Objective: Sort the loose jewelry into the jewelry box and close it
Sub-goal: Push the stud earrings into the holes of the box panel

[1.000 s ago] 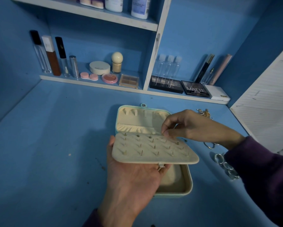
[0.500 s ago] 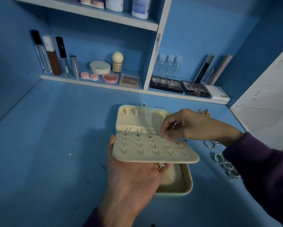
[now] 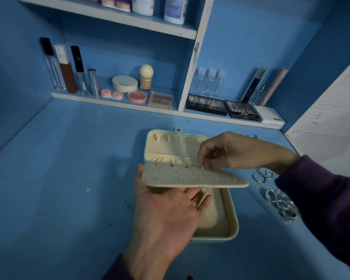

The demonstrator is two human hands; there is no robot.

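Left hand point(image 3: 166, 215) flat beneath the jewelry box's point(image 3: 233, 219) earring panel point(image 3: 190, 179), the right hand point(image 3: 236, 152) pinches a stud point(image 3: 202, 167) into its far row; the rings point(image 3: 281, 205) at right likely follow.

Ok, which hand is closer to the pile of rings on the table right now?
Right. The right hand pinches an earring at the far edge of the panel, up and left of the rings. The left hand is farther left, palm up under the panel.
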